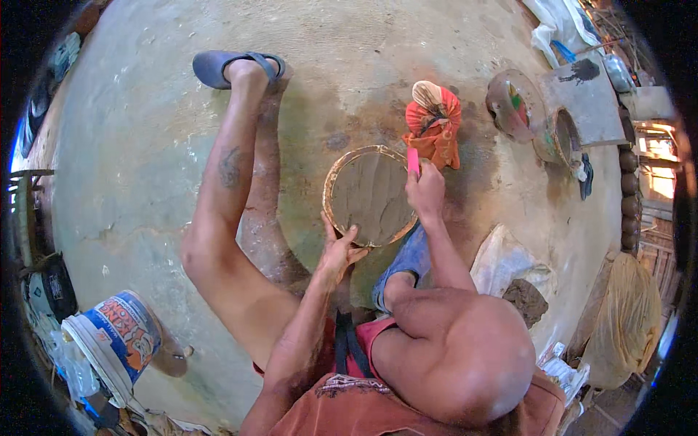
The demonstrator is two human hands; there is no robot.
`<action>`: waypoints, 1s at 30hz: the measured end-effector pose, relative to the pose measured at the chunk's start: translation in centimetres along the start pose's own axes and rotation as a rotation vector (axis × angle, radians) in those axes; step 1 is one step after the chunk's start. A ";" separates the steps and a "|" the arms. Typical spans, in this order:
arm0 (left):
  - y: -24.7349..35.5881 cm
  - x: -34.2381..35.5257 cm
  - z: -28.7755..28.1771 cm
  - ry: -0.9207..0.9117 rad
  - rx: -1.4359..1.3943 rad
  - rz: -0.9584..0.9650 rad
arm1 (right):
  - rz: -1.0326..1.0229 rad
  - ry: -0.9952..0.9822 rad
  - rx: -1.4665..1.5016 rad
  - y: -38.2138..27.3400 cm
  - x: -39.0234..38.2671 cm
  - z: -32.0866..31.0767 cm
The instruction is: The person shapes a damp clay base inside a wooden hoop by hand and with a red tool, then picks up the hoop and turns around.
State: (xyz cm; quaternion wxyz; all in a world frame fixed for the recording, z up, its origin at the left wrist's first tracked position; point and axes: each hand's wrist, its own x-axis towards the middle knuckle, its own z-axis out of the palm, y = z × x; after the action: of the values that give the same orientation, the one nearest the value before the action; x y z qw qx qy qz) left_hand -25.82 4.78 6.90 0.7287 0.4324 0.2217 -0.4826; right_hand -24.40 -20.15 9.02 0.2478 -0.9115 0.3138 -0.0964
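Note:
My left hand (342,251) grips the lower rim of a round frame (331,189) filled with smooth grey-brown clay (369,196), held between my legs. My right hand (425,189) is closed on a pink flat scraper (413,161) at the frame's right edge, upright beside the clay surface. Just beyond them, a red-orange cloth bundle (431,145) with a pale rounded top stands on the stained floor.
Around the floor (123,203) are a white-and-blue bucket (131,334) lower left, a shallow bowl (502,105), a round container (545,145) and grey board (585,116) upper right, and a dark clay lump (527,298) on a white sack (494,254) beside my bent right leg.

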 end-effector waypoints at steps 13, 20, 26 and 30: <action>-0.1 0.3 -0.1 0.080 0.118 0.044 | -0.085 0.093 -0.171 -4.6 0.2 5.3; -1.2 1.2 -0.3 0.076 0.086 0.118 | -0.239 0.045 -0.126 -6.2 -0.1 5.9; -0.5 0.9 0.1 0.047 0.116 0.073 | -0.441 -0.155 0.037 -6.8 -0.7 5.7; -0.8 1.2 -0.4 0.095 0.104 0.108 | -0.749 -0.330 0.107 -6.8 -1.8 5.3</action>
State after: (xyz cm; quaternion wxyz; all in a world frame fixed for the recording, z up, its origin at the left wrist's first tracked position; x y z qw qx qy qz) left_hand -25.94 4.37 5.46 0.7189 0.5036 0.2069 -0.4322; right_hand -20.45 -12.34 7.90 0.2895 -0.9518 -0.0892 -0.0486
